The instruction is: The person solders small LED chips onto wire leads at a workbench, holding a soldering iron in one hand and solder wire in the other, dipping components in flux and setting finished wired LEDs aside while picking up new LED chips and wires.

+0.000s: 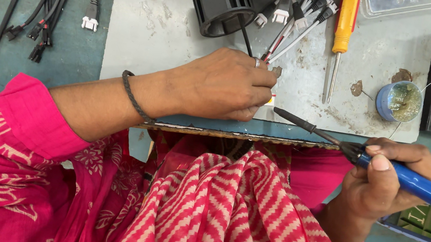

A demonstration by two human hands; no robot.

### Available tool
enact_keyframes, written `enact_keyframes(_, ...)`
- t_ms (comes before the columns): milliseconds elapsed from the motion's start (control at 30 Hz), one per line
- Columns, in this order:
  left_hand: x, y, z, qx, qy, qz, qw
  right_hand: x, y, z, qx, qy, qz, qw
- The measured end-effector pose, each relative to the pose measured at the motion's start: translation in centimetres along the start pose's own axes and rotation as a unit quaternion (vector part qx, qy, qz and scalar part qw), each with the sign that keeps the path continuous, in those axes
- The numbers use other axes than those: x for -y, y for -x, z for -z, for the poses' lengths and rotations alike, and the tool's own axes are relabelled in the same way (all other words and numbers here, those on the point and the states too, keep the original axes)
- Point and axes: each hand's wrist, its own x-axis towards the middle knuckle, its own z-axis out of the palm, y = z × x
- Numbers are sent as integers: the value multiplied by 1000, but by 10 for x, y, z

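The left hand [227, 85] presses closed on a small white part [270, 100] on the grey mat [150, 24], mostly hidden. The right hand [384, 182] grips a blue soldering iron [392, 169], tip near the part.

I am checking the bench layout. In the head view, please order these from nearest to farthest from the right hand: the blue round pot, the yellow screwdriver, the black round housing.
From the right hand, which holds the blue soldering iron:
1. Blue round pot, just above the hand on the grey board.
2. Yellow screwdriver, farther up, left of the pot.
3. Black round housing, farthest, upper middle, beyond the left hand.
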Motion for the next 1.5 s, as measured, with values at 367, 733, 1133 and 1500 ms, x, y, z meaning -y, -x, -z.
enact_keyframes(367, 1, 4, -1, 14, 5, 2, 1000, -6, 5, 7, -119, -88, -30, 988)
enact_keyframes(733, 2, -8, 34, 114, 251, 243, 930, -14, 33, 22, -251, -40, 7, 967)
enact_keyframes(1133, 25, -97, 135, 40, 27, 293, 955, -40, 77, 58, -397, -70, -13, 915)
enact_keyframes(1500, -53, -205, 48, 67, -123, 13, 990, -42, 127, 145, -463, -16, -10, 886)
